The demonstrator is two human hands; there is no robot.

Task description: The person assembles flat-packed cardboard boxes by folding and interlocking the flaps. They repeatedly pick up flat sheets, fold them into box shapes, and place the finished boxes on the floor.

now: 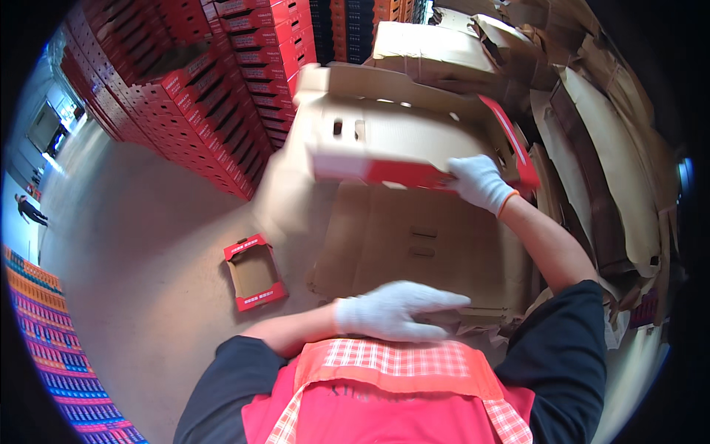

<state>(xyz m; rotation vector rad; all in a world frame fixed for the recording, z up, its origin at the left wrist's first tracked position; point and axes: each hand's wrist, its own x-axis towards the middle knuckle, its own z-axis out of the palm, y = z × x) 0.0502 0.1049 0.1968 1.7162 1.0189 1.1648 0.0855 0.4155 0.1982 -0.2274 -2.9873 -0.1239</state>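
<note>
A shallow cardboard tray point(399, 137), brown inside with red outer sides, is raised in front of me and tilted, its left part blurred. My gloved right hand point(479, 181) is closed on the tray's near red edge, toward its right end. Close to my checked apron, my gloved left hand point(392, 309) reaches across with fingers stretched out and nothing in them. Beyond it, below the raised tray, lies a wide brown cardboard surface point(384, 244) with slots cut in it.
Tall stacks of red trays point(203, 111) rise at the far left. One small red-edged tray point(255, 274) sits on the floor. Wrapped cardboard bundles point(606, 163) are piled along the right. Colourful stacks point(66, 355) line the lower left; a distant person point(29, 210) is beyond.
</note>
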